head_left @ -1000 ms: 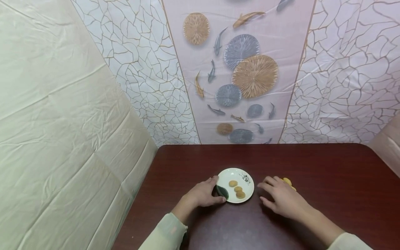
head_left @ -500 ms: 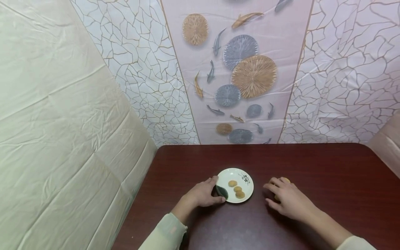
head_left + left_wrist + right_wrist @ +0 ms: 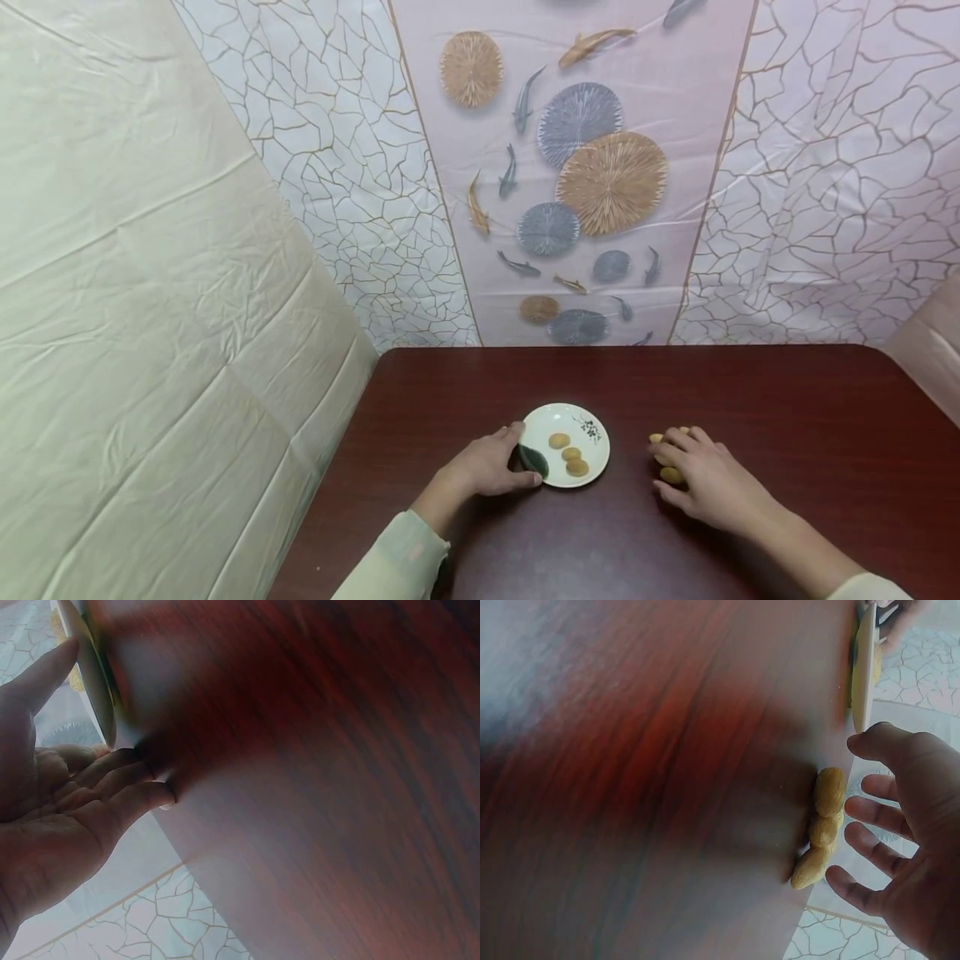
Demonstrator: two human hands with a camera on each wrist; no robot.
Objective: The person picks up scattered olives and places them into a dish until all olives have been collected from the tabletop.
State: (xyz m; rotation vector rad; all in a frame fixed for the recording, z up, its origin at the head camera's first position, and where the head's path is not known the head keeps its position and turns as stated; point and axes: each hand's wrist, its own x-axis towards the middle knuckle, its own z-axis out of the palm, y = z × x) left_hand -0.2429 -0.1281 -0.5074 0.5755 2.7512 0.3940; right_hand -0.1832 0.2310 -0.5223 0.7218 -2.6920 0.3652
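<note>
A small white plate (image 3: 592, 467) with a dark green patch on its left side and a dark floral print bears 3 yellow-brown ovals (image 3: 558, 441). At its left rim my left hand (image 3: 483, 463) holds the edge, thumb toward the front and fingers behind. Right of the plate lie several similar yellow ovals (image 3: 672, 475), partly covered by my right hand (image 3: 712, 483). These look wrinkled in the right wrist view, where a row of ovals (image 3: 825, 830) sits beside my spread right fingers (image 3: 874, 814). No oval is gripped there.
A dark red-brown table (image 3: 465, 383) with rounded corners carries everything. Behind it hangs a patterned cloth (image 3: 570, 275) with fish and round leaf prints. A pale quilted sheet (image 3: 187, 333) borders the left side.
My right hand has moved rightward, away from the plate and over the loose ovals, and more of them show at its fingertips. My left hand and the plate have stayed in place.
</note>
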